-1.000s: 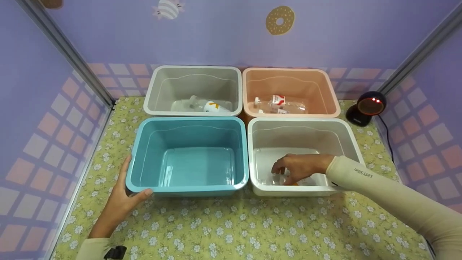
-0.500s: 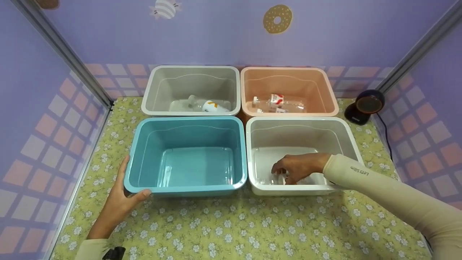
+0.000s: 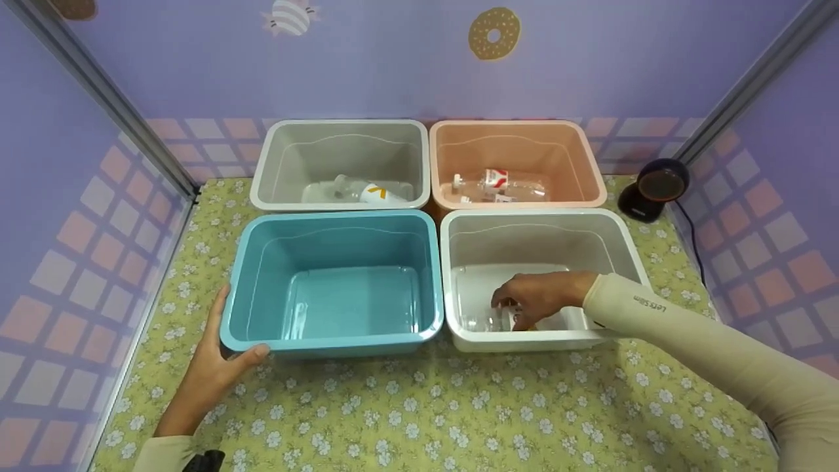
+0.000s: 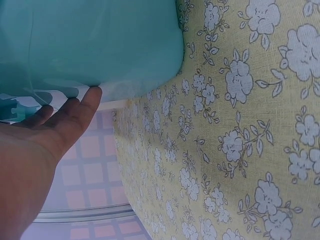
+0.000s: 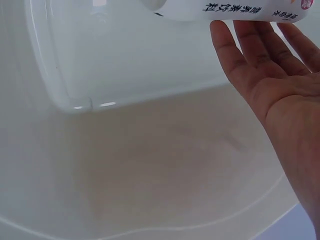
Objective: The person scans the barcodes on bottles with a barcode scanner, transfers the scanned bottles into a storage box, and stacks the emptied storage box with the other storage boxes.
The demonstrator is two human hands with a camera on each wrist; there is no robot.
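Note:
My right hand [image 3: 541, 295] reaches down into the front right white bin [image 3: 524, 337], fingers and thumb curled round a clear plastic bottle [image 3: 482, 320]. The bottle lies near the bin's front wall, with its middle behind the hand. In the right wrist view its white label [image 5: 240, 11] with dark print shows at the top edge, right at my fingertips; the thumb is hidden there. My left hand [image 3: 216, 370] rests at the near left corner of the blue bin [image 3: 334, 343], thumb at the front rim. Its extended fingers [image 4: 92, 97] lie along the bin's outer side.
Behind stand a grey bin [image 3: 259, 167] holding a white-labelled bottle [image 3: 379, 193] and an orange bin [image 3: 600, 190] with bottles, one red-labelled [image 3: 496, 179]. A black scanner-like device [image 3: 655, 187] stands at right on the floral cloth [image 3: 393, 413]. Purple walls enclose the table.
The head view has shifted slightly. My right hand stays in the white bin, and more of the bottle and its label now shows by the fingers. The left hand keeps its place.

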